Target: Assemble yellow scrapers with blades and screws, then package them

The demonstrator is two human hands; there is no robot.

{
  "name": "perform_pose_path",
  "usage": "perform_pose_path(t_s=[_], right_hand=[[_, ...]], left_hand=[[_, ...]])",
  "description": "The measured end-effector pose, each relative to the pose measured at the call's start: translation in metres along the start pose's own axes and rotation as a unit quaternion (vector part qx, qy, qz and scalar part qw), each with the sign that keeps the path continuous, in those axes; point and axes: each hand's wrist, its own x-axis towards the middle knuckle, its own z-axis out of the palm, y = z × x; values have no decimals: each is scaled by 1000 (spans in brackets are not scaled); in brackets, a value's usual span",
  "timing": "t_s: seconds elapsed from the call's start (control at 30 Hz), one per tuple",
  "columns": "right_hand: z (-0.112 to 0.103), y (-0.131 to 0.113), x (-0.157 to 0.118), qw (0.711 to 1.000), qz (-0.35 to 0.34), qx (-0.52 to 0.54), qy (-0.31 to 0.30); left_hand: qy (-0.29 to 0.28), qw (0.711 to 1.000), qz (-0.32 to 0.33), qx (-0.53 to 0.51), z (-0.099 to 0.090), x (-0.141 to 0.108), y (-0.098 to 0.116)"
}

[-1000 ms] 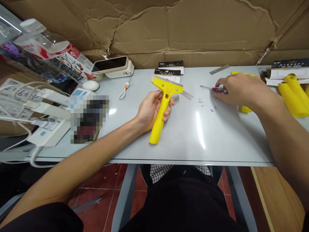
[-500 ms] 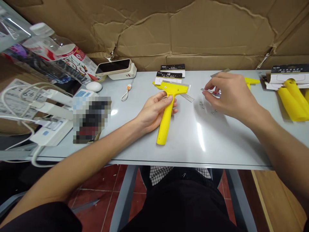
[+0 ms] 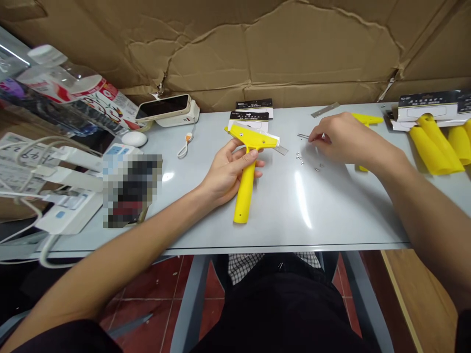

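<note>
My left hand [image 3: 235, 169] is wrapped round the handle of a yellow scraper [image 3: 246, 191], its wide head pointing away from me. A thin metal blade [image 3: 282, 150] sticks out past the head's right end. My right hand [image 3: 333, 139] is closed in a pinch at a slim metal shaft, seemingly a screwdriver [image 3: 302, 136], whose rear part the fingers hide. Several small nuts and screws [image 3: 300, 157] lie on the table just below that hand. Beyond it rests another flat blade [image 3: 325, 110]. A second yellow scraper [image 3: 368, 119] is partly hidden behind the right hand.
Several yellow handles [image 3: 434, 147] with black-and-white header cards [image 3: 423, 110] lie at the right. Two more cards [image 3: 248, 117] sit behind the held scraper. Leftward are a phone [image 3: 165, 107], white mouse [image 3: 134, 139], power strip [image 3: 69, 211] and bottles [image 3: 95, 93]. Cardboard [image 3: 275, 54] backs the table.
The view has shifted slightly, so the table's things appear further left. My right hand has moved a little right relative to the table. My left hand still grips the scraper.
</note>
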Motion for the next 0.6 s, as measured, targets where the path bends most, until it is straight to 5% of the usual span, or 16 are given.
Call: perform_pose_path(t_s=[0.3,0.6], right_hand=[[-7,3,-5,998,-11,25,-60],[9,-12,0,998,-44,38,5]], left_hand=[[-16,985,75,154,-1,-3,-1],[-51,969,75,229,-2,-8,-3]])
